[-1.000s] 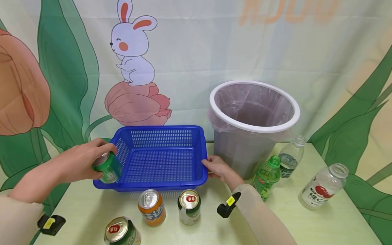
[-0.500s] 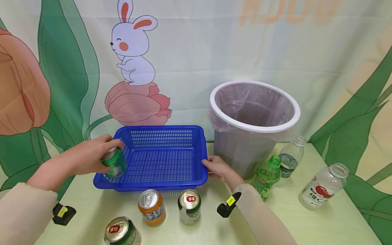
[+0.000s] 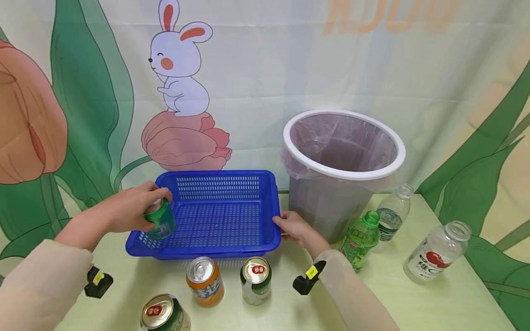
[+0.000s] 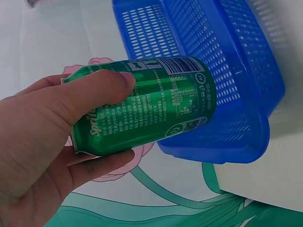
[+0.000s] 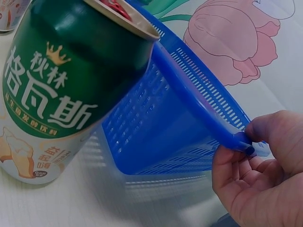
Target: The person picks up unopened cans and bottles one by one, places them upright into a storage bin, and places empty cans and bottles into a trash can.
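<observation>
Left hand [image 3: 132, 209] has shifted rightward, gripping green metal can [image 4: 156, 106] over left end of blue perforated plastic basket [image 3: 215, 251]; right hand [image 3: 295, 225] pinches its right rim. Placement appears incomplete; three printed metal cans [image 3: 256, 285] and three transparent plastic bottles [image 3: 360, 243] stand outside on pale table [image 3: 298, 312].

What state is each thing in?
Green can: held in left hand
Blue basket: upright, held by right hand
Orange can: upright, tab attached
Far gold-topped can: upright
Near gold-topped can: upright
Bin: upright, lined
Green bottle: upright, uncapped
Red-logo bottle: upright, uncapped
Dark-label bottle: upright, uncapped
</observation>
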Motion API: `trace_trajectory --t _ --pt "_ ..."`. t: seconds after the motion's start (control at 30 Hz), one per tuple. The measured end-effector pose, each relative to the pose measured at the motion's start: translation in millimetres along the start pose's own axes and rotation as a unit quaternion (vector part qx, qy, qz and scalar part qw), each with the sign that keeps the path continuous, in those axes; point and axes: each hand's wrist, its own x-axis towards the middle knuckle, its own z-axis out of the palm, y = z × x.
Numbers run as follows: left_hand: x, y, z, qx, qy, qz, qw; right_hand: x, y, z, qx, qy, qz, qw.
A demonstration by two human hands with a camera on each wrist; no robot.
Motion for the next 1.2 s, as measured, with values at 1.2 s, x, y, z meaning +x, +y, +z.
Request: trace_trajectory --t 1.2 --pt "35.1 -14.8 40.7 -0.010 -0.046 -0.052 0.9975 0.1 -0.2 -1.1 -0.003 -0.008 -0.006 0.9999"
